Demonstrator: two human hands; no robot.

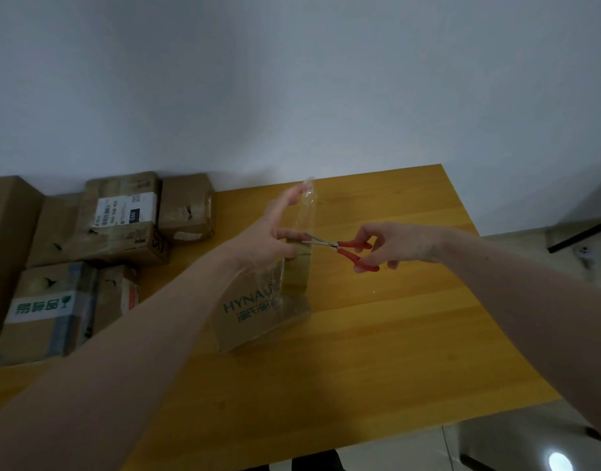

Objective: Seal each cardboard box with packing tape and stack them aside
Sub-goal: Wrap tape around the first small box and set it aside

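Note:
A small cardboard box with green HYNAUT lettering stands on the wooden table. A roll of clear packing tape sits over its top, gripped by my left hand. That hand's fingertips also hold up a clear strip of tape pulled from the roll. My right hand holds red-handled scissors, its fingers through the loops. The blades reach the tape strip just above the roll.
Several taped cardboard boxes are stacked at the table's left, against the white wall. One bears a green label. The table's right edge drops to a tiled floor.

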